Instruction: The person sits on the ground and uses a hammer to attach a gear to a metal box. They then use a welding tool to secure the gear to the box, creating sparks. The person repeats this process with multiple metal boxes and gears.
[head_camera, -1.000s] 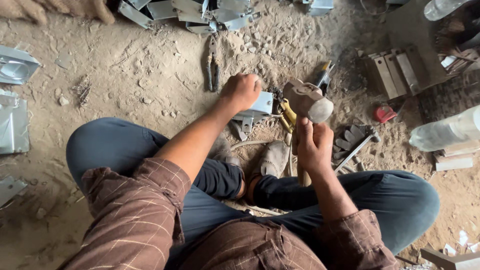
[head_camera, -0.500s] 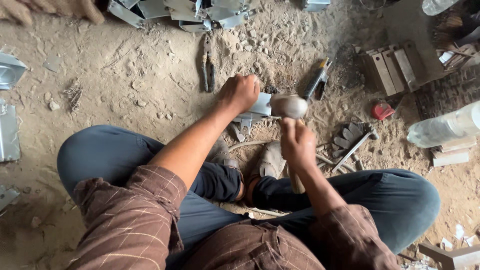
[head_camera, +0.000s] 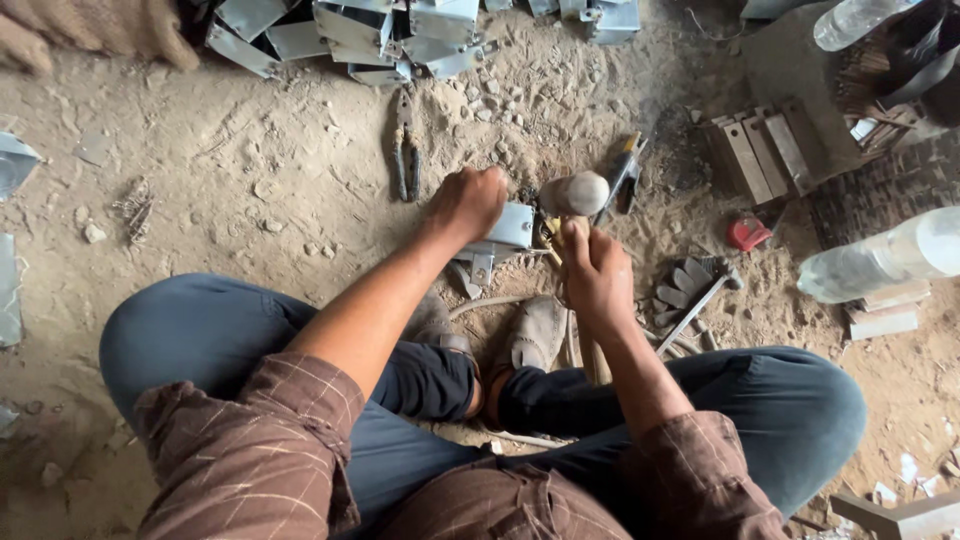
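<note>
**Hammering on a dirt floor: both hands at a small metal bracket**

Sitting cross-legged on sandy ground, a person in a brown checked shirt and blue trousers presses the left hand (head_camera: 468, 203) down on a pale grey folded sheet-metal bracket (head_camera: 508, 230), fingers curled over its near edge and pinning it to the dirt just beyond the worn shoes (head_camera: 535, 333). The right hand (head_camera: 597, 272) is closed in a fist around the wooden handle of a hammer with a rounded, dull steel head (head_camera: 574, 194); the head sits just right of the bracket, at its upper corner, though whether the two touch cannot be told. A pair of dark pliers (head_camera: 405, 150) lies on the soil beyond the left hand. More grey sheet-metal brackets are heaped along the top edge (head_camera: 372, 32). To the right lie a row of flat rusty metal bars (head_camera: 762, 152), a small red cap (head_camera: 748, 233) and a clear plastic bottle (head_camera: 880, 259) on its side.
</note>
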